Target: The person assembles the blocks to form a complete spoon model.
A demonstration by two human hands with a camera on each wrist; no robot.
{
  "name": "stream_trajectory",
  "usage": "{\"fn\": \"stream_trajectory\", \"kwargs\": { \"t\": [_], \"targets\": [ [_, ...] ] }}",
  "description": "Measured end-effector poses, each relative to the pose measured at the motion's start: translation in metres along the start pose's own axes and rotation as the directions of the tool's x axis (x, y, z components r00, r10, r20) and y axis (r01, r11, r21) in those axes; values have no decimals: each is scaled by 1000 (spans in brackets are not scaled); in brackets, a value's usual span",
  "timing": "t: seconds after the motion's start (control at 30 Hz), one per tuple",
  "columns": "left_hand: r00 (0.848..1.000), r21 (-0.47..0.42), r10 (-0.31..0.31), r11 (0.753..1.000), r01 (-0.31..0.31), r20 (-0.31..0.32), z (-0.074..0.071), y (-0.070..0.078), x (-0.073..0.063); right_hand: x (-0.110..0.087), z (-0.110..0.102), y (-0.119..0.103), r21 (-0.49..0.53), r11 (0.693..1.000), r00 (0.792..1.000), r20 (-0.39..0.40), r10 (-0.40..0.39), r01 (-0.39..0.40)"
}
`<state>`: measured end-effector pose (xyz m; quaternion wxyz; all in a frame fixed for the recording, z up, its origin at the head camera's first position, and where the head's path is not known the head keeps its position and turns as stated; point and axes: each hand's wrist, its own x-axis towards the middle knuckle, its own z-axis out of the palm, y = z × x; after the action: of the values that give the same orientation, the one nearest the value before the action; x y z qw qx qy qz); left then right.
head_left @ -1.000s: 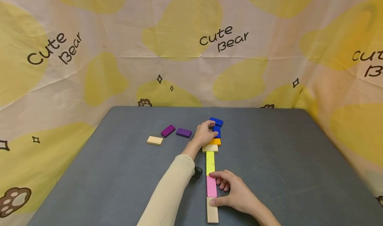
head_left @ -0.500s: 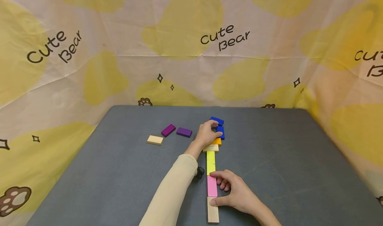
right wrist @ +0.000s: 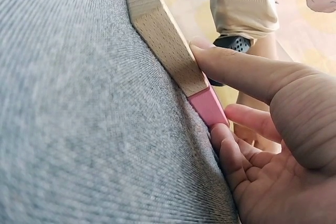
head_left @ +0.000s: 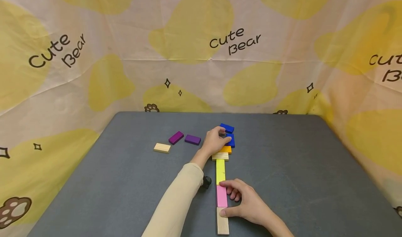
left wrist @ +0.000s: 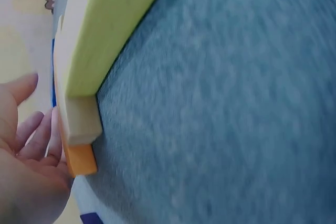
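In the head view, a row of flat wooden blocks runs away from the person. Nearest is a plain wooden block (head_left: 223,224), followed by a pink block (head_left: 222,197), a yellow-green block (head_left: 220,170), a crosswise plain block (head_left: 220,156) and an orange block (head_left: 226,149). My left hand (head_left: 214,141) reaches over the far end, its thumb at the near blue block (head_left: 231,141); a second blue block (head_left: 227,128) lies behind its fingertips. My right hand (right wrist: 283,124) rests its thumb on the plain block, index finger by the pink and yellow-green seam.
Left of the row lie a magenta block (head_left: 176,138), a purple block (head_left: 193,139) and another plain block (head_left: 162,148). All of these are on a grey table (head_left: 282,167), with a printed cloth (head_left: 188,38) hanging behind it. The left forearm sleeve (head_left: 179,198) crosses the table's middle.
The near blue block has shifted slightly to the right and toward the person, with the left thumb at it. The right hand keeps its place on the row.
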<state>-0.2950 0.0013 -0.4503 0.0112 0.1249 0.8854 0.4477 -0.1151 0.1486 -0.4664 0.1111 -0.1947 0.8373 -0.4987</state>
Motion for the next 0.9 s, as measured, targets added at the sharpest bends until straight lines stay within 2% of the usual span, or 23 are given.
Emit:
{"fn": "stream_trajectory", "kwargs": {
  "t": [0.2,0.43,0.6,0.73,0.83,0.9],
  "targets": [
    [999,-41,-1,999,0,-40,-14,-7,-2,1,1,0,-17,999,999,12,30,-30],
    [999,-56,-35,998,34,-25,-22,-12,-2,2,1,-1,-16,999,999,14,31,-31],
    [998,-42,-49,998,47,-35,-22,-15,1,3,2,0,-11,999,999,24,48,-47],
    [997,-88,-62,994,59,-40,-17,-12,6,1,2,1,-23,999,999,12,43,-42],
    [991,-124,-108,987,98,-74,-10,-7,11,0,1,2,-38,999,1000,-5,24,-24],
    [983,-106,-150,985,138,-107,-6,-4,14,1,1,3,-41,999,1000,-8,14,-14]
  ]
}}
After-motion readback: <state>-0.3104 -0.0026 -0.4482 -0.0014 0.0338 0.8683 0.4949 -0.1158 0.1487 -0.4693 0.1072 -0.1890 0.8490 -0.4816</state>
